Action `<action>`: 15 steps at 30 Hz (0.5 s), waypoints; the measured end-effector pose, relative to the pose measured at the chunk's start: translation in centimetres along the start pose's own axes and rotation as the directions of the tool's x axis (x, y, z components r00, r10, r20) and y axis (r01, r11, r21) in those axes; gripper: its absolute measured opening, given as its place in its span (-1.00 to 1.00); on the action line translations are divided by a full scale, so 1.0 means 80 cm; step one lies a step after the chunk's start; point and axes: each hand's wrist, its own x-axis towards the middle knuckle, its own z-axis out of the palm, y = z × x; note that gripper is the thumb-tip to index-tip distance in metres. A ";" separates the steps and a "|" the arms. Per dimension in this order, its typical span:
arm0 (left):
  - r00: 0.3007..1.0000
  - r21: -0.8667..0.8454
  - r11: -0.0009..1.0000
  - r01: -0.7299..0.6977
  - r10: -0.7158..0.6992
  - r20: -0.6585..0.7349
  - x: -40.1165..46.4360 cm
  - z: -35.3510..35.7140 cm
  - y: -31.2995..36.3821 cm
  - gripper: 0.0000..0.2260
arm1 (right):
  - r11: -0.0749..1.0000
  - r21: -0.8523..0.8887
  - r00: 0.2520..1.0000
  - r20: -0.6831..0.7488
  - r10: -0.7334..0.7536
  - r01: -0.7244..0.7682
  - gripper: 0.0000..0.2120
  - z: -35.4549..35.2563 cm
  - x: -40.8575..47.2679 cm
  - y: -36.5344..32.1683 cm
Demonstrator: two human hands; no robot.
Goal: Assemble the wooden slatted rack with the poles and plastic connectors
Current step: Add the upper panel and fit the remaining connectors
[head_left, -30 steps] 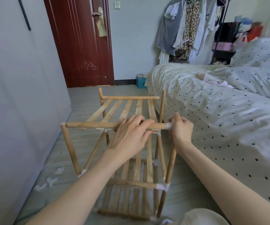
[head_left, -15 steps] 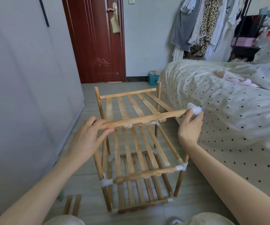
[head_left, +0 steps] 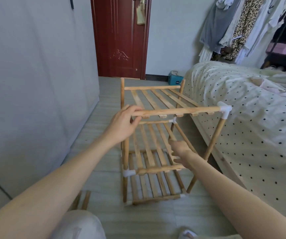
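Your rack (head_left: 157, 144) stands on the floor at the centre of view, hard against the bed (head_left: 242, 118) at 3 o'clock, and by the look of it you are close to done: three slatted shelves sit one above the other, poles at the corners, white connectors at the joints. The top front rail (head_left: 175, 111) carries a connector (head_left: 225, 110) at its 3 o'clock end, seated on the pole below it. The other end, at 9 o'clock, is hidden under your left hand (head_left: 125, 121), so I cannot tell whether a connector is fitted there; that corner is probably what is left. Your left hand has its fingers curled over that rail end, gripping it, arm reaching in from 7 o'clock. Your right hand (head_left: 180, 150) is blurred, low by the middle shelf, fingers spread and seemingly holding nothing. Two spare poles (head_left: 83, 200) lie on the floor at 7 o'clock.
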 end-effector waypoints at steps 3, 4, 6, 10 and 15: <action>0.999 -0.101 0.994 0.029 -0.028 0.018 -0.029 -0.017 -0.023 -0.71 | 0.963 -0.267 0.947 0.317 0.058 0.031 -0.73 0.064 -0.021 0.014; 0.999 -0.126 0.991 0.050 -0.049 0.014 -0.041 -0.023 -0.032 -0.70 | 0.947 -0.315 0.916 0.395 0.070 0.064 -0.75 0.087 -0.027 0.020; 0.995 -0.163 0.983 0.089 -0.096 -0.031 -0.068 -0.033 -0.063 -0.72 | 0.927 -0.353 0.864 0.500 0.069 0.130 -0.74 0.134 -0.035 0.031; 0.943 -0.154 0.934 0.322 -0.331 -0.039 -0.139 -0.030 -0.166 -0.79 | 0.924 -0.320 0.797 0.603 0.029 0.209 -0.72 0.224 -0.023 0.052; 0.758 -0.049 0.757 0.652 -0.650 0.046 -0.238 0.001 -0.302 -0.80 | 0.885 -0.395 0.812 0.583 0.033 0.247 -0.73 0.320 0.036 0.078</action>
